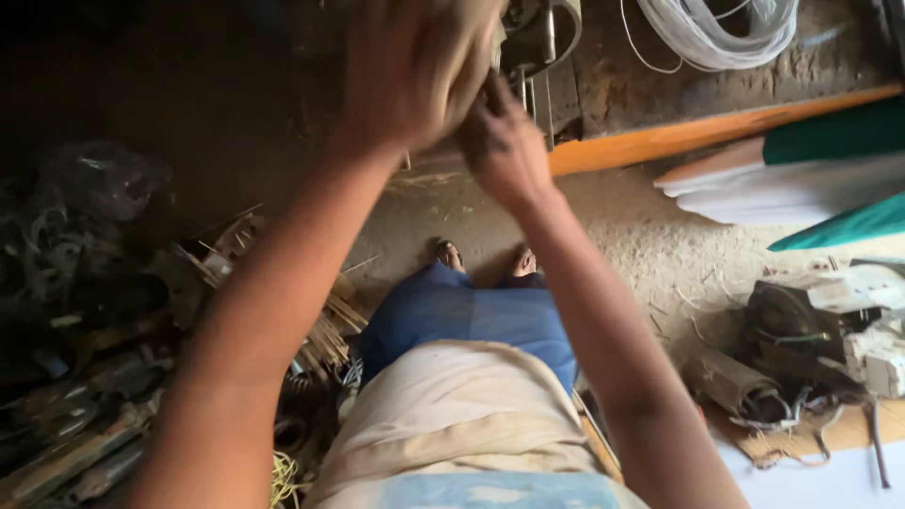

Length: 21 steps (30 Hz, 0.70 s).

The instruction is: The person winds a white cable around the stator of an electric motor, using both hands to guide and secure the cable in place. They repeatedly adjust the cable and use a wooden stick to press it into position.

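Metal device (537, 38), two hands on it, left hand (415, 66), right hand (504, 146)

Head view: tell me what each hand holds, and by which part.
It cannot be told. The left hand, blurred, and the right hand meet at the metal machine; any grip is hidden.

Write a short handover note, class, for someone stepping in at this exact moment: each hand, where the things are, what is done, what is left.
Left hand: raised, blurred, fingers curled at the metal fixture on the bench; whether it holds anything cannot be told.
Right hand: fingertips up against the left hand, beside the same fixture; its grip is hidden.
Nearby: white wire coil on the bench, thin sticks on the floor at left, scrap parts at right.
Done and left: cannot be judged from this view.
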Motion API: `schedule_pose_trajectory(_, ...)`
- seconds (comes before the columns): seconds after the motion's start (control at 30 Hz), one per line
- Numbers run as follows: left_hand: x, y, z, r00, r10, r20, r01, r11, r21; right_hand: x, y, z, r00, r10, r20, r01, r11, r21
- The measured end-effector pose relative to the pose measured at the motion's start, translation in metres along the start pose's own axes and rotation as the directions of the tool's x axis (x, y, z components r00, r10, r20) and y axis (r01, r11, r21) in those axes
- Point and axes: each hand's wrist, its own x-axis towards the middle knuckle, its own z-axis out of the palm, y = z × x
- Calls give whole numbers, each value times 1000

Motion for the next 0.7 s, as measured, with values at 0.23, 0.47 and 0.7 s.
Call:
schedule_pose_trajectory(0.23,-73,30,-1,879,10,477,-131,967,220,16,17,-38,970,-166,175,188,976,-115)
schedule_pose_trajectory(0.47,-85,42,12,847,-115,520,-21,968,248,27,18,-37,971,-62,233,107,978,-182)
schedule_pose_trajectory(0.7,-62,-8,19,707,164,688,-348,928,136,35,31,-17,936,-161,314,284,872,-399)
